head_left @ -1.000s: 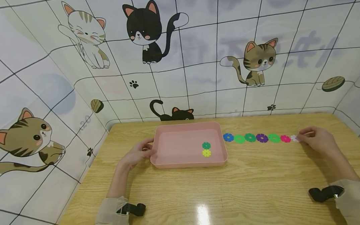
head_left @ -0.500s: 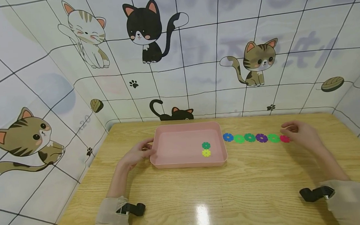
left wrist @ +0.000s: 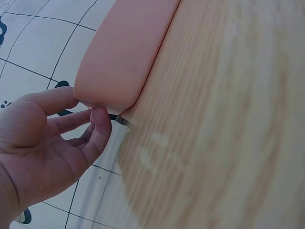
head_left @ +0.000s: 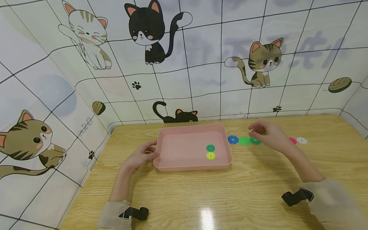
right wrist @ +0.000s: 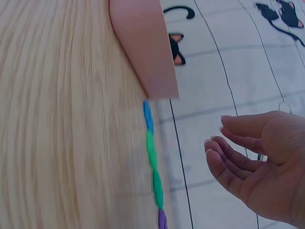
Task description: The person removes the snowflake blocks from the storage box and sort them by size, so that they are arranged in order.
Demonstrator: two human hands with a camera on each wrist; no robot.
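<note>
A pink tray (head_left: 179, 147) stands on the table, with a green flower-shaped disc (head_left: 210, 148) and a yellow one (head_left: 210, 155) inside. My left hand (head_left: 139, 157) holds the tray's left end, thumb and curled fingers touching it in the left wrist view. To the right runs a row of discs: blue (head_left: 233, 139), light green (head_left: 244, 141), darker green (head_left: 255, 140), then pink (head_left: 293, 140) and white (head_left: 302, 140). Above this row hovers my right hand (head_left: 272, 137), fingers loosely bent, with a gap to the thumb and nothing held. It hides the discs between green and pink.
The wooden table (head_left: 187, 197) meets a wall (head_left: 207, 76) printed with cartoon cats just behind the tray and the row. A purple disc (right wrist: 162, 219) shows at the bottom of the right wrist view.
My right hand has travelled left along the row from the white disc to above the purple and green ones, uncovering the white disc. Left hand and tray stay put.
</note>
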